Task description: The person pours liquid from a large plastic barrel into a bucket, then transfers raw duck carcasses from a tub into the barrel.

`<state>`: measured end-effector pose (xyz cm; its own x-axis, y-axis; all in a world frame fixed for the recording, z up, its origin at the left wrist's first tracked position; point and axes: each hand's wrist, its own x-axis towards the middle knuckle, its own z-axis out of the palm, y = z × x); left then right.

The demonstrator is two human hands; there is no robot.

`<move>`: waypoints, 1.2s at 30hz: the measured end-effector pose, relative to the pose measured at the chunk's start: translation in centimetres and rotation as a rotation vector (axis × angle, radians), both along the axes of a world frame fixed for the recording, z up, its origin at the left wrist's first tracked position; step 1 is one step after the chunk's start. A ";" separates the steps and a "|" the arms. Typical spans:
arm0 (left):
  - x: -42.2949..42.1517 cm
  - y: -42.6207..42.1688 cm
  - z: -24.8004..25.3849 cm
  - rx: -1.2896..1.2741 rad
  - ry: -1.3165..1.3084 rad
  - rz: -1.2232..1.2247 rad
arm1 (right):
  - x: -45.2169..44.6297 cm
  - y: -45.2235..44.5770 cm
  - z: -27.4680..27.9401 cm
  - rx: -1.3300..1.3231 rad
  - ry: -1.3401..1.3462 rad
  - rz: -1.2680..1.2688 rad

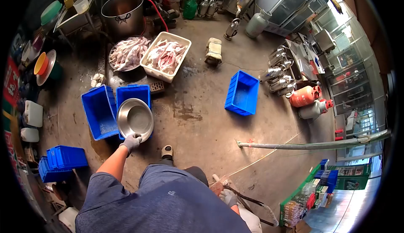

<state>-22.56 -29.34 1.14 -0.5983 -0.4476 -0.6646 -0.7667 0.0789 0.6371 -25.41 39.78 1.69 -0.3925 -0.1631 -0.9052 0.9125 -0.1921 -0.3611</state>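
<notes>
My left hand (131,142), in a grey glove, grips the near rim of a round metal basin (140,119). The basin is over a blue crate (134,91) and hides much of it; whether it rests on the crate I cannot tell. Another blue crate (100,113) stands beside it on the left. My right hand (228,198), also gloved, is low by my side, close to a black curved bar (248,203). Its fingers are too small and partly hidden to read.
Ahead are a white tub (184,47) and a round pan (111,60) of pale raw meat. Behind them stands a large metal pot (122,16). A blue crate (242,93) sits on the floor at right, near gas cylinders (304,97). A long pole (303,145) extends from the right.
</notes>
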 end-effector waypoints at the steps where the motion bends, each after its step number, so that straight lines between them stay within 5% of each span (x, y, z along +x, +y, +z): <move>1: -2.9 0.0 3.3 0.050 0.030 0.070 | -2.8 -1.2 1.4 0.040 0.027 0.028; 5: -9.7 -2.8 3.1 0.009 0.039 0.122 | -13.8 -6.6 3.2 0.416 0.138 0.197; 13: -9.2 -1.6 -7.1 -0.045 -0.190 0.555 | -37.9 -6.6 -3.1 0.459 0.056 0.652; 15: -9.7 -0.4 -9.0 -0.003 -0.321 0.640 | -45.1 -9.1 -0.3 0.540 0.010 0.626; 18: -11.7 1.1 -12.2 0.002 -0.298 0.547 | -56.4 -8.3 0.6 0.550 0.147 0.978; 20: -15.3 0.1 -14.5 0.014 -0.349 0.471 | -61.5 -12.7 4.0 0.594 0.167 0.708; 23: -23.5 -2.2 -17.1 0.274 -0.256 0.678 | -67.0 -15.8 5.2 0.593 0.118 0.646; 24: -24.7 -3.1 -21.6 0.266 -0.101 0.635 | -68.1 -16.2 4.7 0.609 0.108 0.653; 28: -39.9 -10.2 -24.3 0.071 -0.193 0.470 | -67.9 -13.0 1.4 0.711 -0.045 0.774; 29: -44.0 -12.8 -24.2 0.078 -0.166 0.491 | -69.2 -12.2 1.7 0.754 -0.030 1.707; 30: -46.7 -15.1 -26.4 0.004 -0.158 0.486 | -69.0 -13.1 2.5 0.574 0.250 2.106; 31: -48.8 -17.1 -28.2 -0.072 -0.156 0.473 | -67.4 -10.1 1.4 0.578 0.078 1.782; 32: -51.3 -19.3 -29.5 -0.092 -0.171 0.568 | -66.9 -6.6 -0.9 0.677 -0.236 1.849; 35: -56.9 -25.4 -33.4 -0.022 -0.162 0.897 | -66.6 -11.3 -1.6 0.726 -0.510 1.232; 36: -55.3 -27.3 -40.1 -0.073 -0.160 0.962 | -67.2 -12.3 -2.3 0.727 -0.538 1.136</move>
